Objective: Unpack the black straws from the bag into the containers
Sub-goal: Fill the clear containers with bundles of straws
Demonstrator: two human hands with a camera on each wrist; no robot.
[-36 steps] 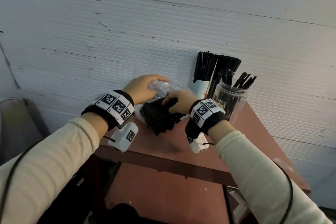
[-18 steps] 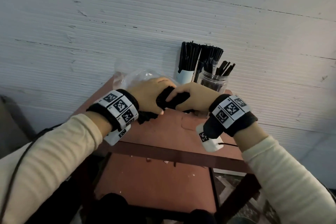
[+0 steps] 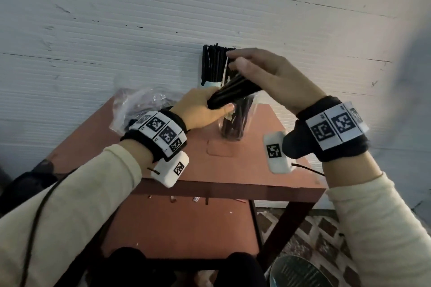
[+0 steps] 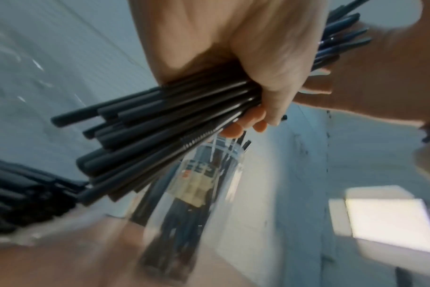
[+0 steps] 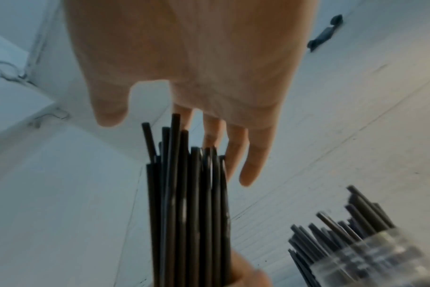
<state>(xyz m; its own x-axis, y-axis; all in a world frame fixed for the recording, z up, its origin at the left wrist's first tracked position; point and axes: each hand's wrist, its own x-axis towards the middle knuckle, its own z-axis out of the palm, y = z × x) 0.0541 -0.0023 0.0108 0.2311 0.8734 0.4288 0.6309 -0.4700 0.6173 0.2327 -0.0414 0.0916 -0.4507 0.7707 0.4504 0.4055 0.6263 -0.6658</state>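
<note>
My left hand (image 3: 207, 109) grips the lower part of a bundle of black straws (image 3: 233, 92), tilted up to the right just above the clear jar (image 3: 235, 123). The jar holds several straws. My right hand (image 3: 254, 65) is open, its straight fingers (image 5: 236, 151) against the bundle's upper ends (image 5: 192, 194), thumb apart. In the left wrist view my left hand (image 4: 263, 93) wraps the bundle (image 4: 160, 126) over the jar (image 4: 192, 186). The plastic bag (image 3: 144, 105), with more straws, lies behind my left wrist. A white cup (image 3: 211, 65) full of straws stands by the wall.
The small red-brown table (image 3: 233, 165) stands against a white ribbed wall (image 3: 116, 30). Its lower shelf (image 3: 186, 228) carries small scraps. A round grey object (image 3: 296, 272) sits on the patterned floor at the lower right. The jar's rim (image 5: 380, 248) lies right of the bundle.
The bundle has come out of the bag and moved up and right to above the jar. My right hand has let go of it and now lies flat at its upper ends.
</note>
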